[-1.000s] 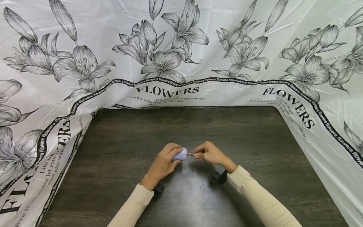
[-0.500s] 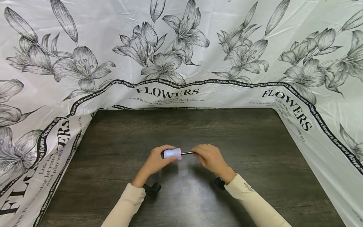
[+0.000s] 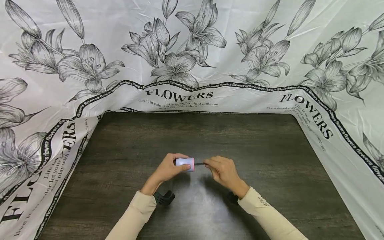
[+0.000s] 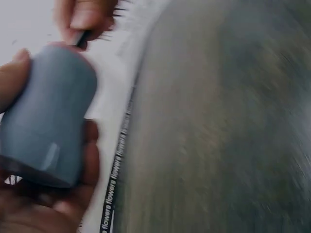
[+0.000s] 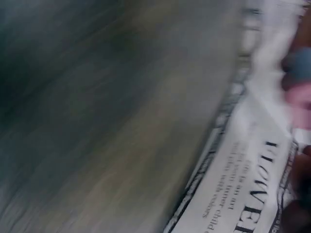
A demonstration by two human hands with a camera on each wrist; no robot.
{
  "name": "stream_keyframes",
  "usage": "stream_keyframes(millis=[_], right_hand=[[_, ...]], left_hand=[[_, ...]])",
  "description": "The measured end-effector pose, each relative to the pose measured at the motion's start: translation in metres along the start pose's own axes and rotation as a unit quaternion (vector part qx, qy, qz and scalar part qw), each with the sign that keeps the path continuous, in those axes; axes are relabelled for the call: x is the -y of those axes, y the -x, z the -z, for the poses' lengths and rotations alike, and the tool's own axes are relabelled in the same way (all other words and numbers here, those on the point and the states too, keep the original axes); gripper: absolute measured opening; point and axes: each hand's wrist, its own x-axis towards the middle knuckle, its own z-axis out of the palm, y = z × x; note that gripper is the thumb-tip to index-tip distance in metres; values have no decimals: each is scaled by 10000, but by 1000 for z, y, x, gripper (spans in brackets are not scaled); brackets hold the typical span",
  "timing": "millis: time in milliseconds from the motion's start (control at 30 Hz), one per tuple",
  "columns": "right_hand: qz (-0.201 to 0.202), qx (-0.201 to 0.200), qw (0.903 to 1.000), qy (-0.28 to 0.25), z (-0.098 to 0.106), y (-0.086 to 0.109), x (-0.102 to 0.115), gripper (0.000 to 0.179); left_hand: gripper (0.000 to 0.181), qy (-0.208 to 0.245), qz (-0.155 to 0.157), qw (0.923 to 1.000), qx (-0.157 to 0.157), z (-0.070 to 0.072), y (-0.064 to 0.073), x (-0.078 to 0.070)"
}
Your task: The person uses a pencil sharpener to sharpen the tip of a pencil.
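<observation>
In the head view my left hand (image 3: 168,169) grips a small lavender-blue, waisted cylinder (image 3: 183,163) with a pink rim (image 3: 192,164), held above the table. The thumb lies along its near side. A thin dark metal rod (image 3: 198,164) sticks out from the pink end. My right hand (image 3: 223,169) pinches the rod's other end, and the fingers hide its tip. Close up in the left wrist view, the cylinder (image 4: 53,111) fills the left side, with fingers wrapped round it. Part of its pink end (image 5: 300,99) shows at the right wrist view's edge.
A dark wood-grain table (image 3: 255,140) lies under both hands. White cloth (image 3: 234,98) printed with flowers and lettering hangs at the back and both sides. Black wrist mounts show under the left wrist (image 3: 164,198) and the right wrist (image 3: 232,197).
My left hand has turned, so more of the cylinder shows. It shifted left, then slightly back right. The right hand has changed its hold, with fingers now over the rod's end.
</observation>
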Motion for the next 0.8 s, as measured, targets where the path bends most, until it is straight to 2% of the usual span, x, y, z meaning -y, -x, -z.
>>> stream_keyframes(millis=[33,67,100,133,200,233,267,300,333,367,400,467,533,567,600,633,700,800], right_hand=[[-537,343,9966,-523,3,-2,1,11],[-1120,735,9850,-1087,7,-5,3,12],[-1712,1129,9644,-1668,11,-7,3,13],[-2257,1522,9375,-2165,15,-10,2,14],[-3176,2157,8722,-3031,22,-15,-1,17],[-3456,2385,8429,-3365,25,-16,-3,18],[-3598,2549,8224,-3595,27,-17,-5,19],[-3657,2636,8120,-3708,28,-17,-7,19],[-3646,2671,8117,-3699,29,-17,-7,19],[-3603,2646,8184,-3612,29,-17,-7,20],[-3515,2567,8316,-3451,29,-16,-7,19],[-3121,2284,8792,-2783,26,-13,-5,17],[-2473,1914,9303,-1915,22,-10,-3,14],[-2087,1677,9515,-1513,20,-8,-2,16],[-1657,1416,9698,-1094,17,-7,-2,18],[-1222,1130,9836,-692,15,-5,-2,20],[-470,596,9971,-105,11,-4,-3,20],[268,-39,9986,454,7,-3,-4,10]], left_hand=[[38,-301,-178,9992,-193,-3,0,0],[39,-556,-367,9971,-364,-7,1,1],[40,-731,-508,9948,-497,-11,1,2],[42,-903,-622,9921,-616,-15,3,2],[45,-1237,-920,9851,-767,-22,6,4],[46,-1381,-1057,9814,-809,-25,7,5],[47,-1529,-1195,9773,-848,-27,8,5],[47,-1673,-1354,9724,-896,-29,8,4],[47,-1816,-1494,9675,-931,-29,8,4],[47,-1924,-1596,9632,-986,-29,8,3],[46,-2024,-1647,9596,-1051,-29,7,1],[45,-2158,-1606,9560,-1168,-27,4,0],[45,-2058,-1306,9630,-1147,-23,3,-1],[44,-1948,-1072,9687,-1107,-20,3,-1],[44,-1751,-817,9760,-1008,-18,4,-1],[43,-1549,-594,9822,-879,-15,4,-1],[43,-1143,-201,9914,-600,-9,4,-2],[46,-483,265,9984,-124,-1,4,-5]])
